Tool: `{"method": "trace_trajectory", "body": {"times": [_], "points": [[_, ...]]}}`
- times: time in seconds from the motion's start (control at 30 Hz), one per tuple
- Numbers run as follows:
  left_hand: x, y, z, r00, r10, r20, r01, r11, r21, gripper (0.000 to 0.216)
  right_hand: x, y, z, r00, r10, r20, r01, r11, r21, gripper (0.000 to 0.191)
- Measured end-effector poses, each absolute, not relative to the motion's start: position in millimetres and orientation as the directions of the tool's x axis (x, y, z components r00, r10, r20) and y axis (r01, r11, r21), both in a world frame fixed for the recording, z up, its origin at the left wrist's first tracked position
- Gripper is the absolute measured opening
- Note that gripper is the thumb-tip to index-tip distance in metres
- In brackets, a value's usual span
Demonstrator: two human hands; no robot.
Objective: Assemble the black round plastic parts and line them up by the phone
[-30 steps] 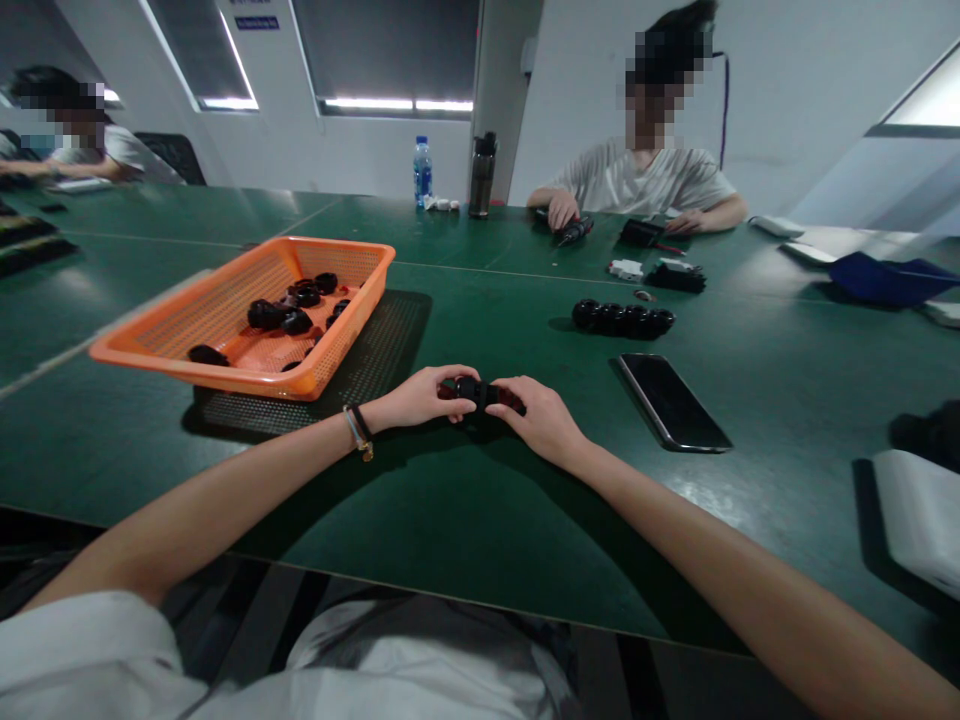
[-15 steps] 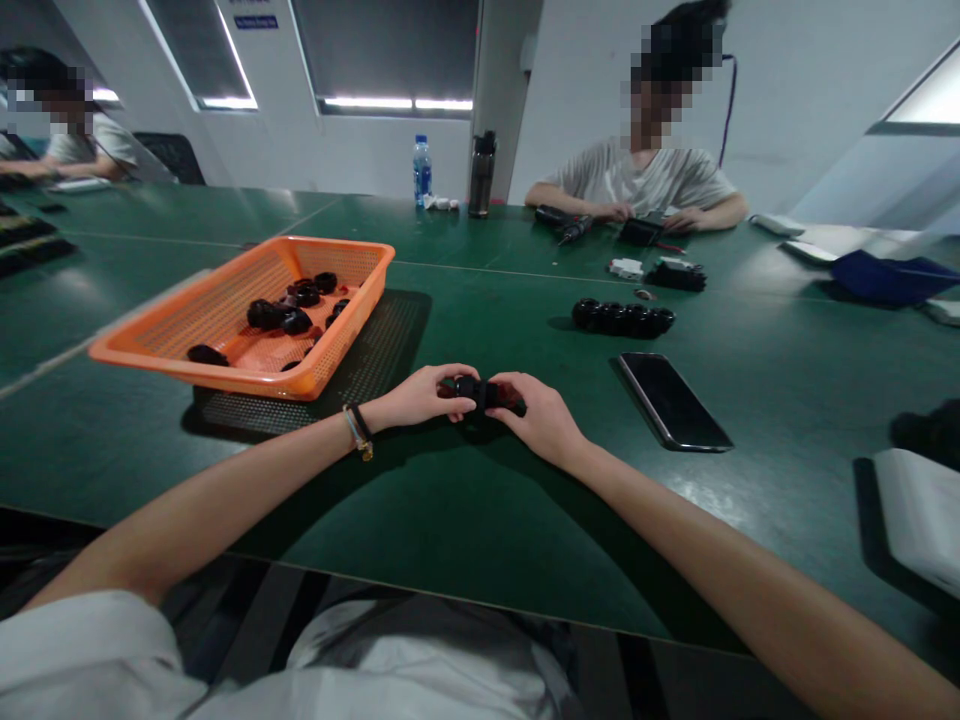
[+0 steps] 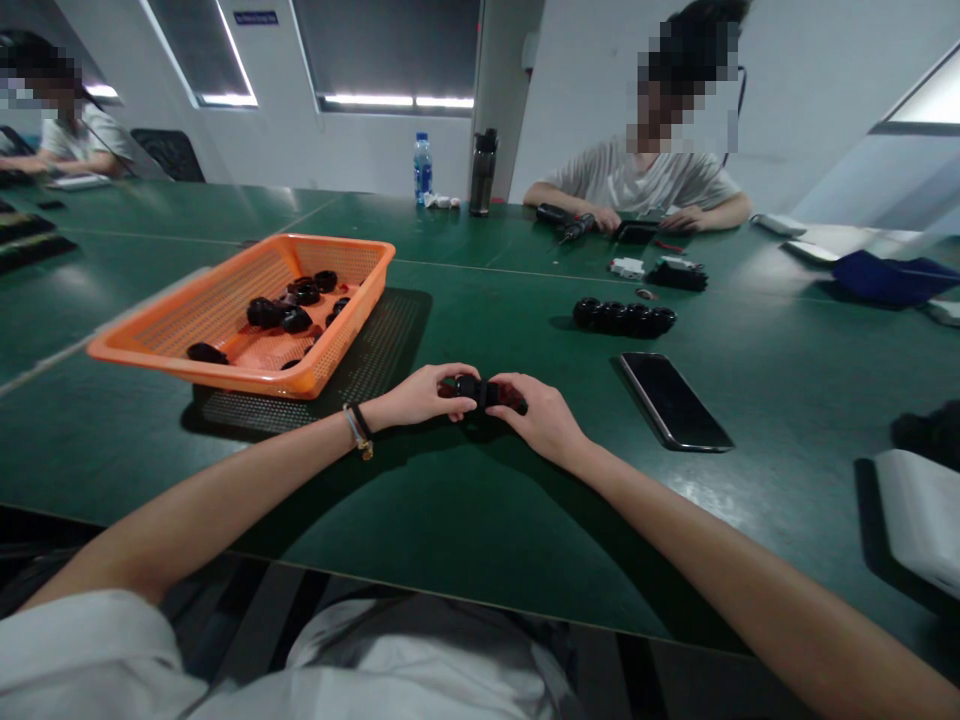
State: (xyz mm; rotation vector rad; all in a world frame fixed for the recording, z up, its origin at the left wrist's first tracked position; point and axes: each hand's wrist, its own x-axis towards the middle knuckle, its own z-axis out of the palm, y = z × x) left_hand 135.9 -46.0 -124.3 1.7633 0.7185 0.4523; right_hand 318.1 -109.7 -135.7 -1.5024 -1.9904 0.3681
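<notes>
My left hand (image 3: 424, 396) and my right hand (image 3: 541, 415) meet over the green table (image 3: 465, 520), both closed around a small black part (image 3: 480, 391) held between their fingertips. Most of the part is covered by my fingers. An orange basket (image 3: 187, 325) with several similar black parts (image 3: 289, 310) stands to the left of my hands on a black mesh mat (image 3: 375, 360). A row of black parts (image 3: 624, 318) lies farther back on the right.
A dark phone (image 3: 673, 400) lies right of my hands. A white object (image 3: 919, 515) sits at the right edge. Across the table a person works with a tool (image 3: 574, 228) and small parts. Two bottles (image 3: 454, 175) stand at the back. Another person sits far left.
My hands stay in place on the black part, with only slight finger shifts. The person across the table has moved their hands toward the black device in front of them.
</notes>
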Motion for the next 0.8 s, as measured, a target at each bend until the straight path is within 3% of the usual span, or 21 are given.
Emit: {"method": "trace_trajectory", "body": {"times": [0.8], "points": [[135.7, -46.3, -124.4, 0.737, 0.673, -0.065, 0.243, -0.174, 0.954, 0.04, 317.4, -109.8, -133.5, -0.161, 0.955, 0.249, 0.794, 0.275, -0.542, 0.02]]}}
